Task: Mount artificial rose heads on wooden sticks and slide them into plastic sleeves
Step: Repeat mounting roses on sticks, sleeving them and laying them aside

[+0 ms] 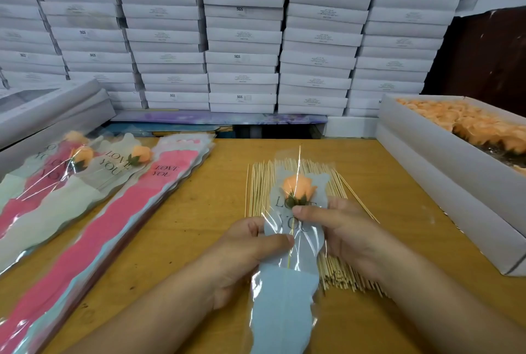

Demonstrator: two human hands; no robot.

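Note:
An orange rose head [299, 188] on a thin wooden stick sits inside a clear plastic sleeve [287, 291] with a pale blue panel and "LOVE YOU" print. My left hand [244, 251] grips the sleeve's left side, thumb pressed on the front near the stick. My right hand [338, 228] pinches the sleeve just below the rose's green base. Under the sleeve lies a spread of wooden sticks [336, 271] on the wooden table [199, 211].
Finished sleeved roses [85, 160] and a stack of pink and blue sleeves [113, 211] lie at the left. A white box [427, 160] of orange rose heads [484, 126] stands at the right. Stacked white boxes [242, 40] fill the back.

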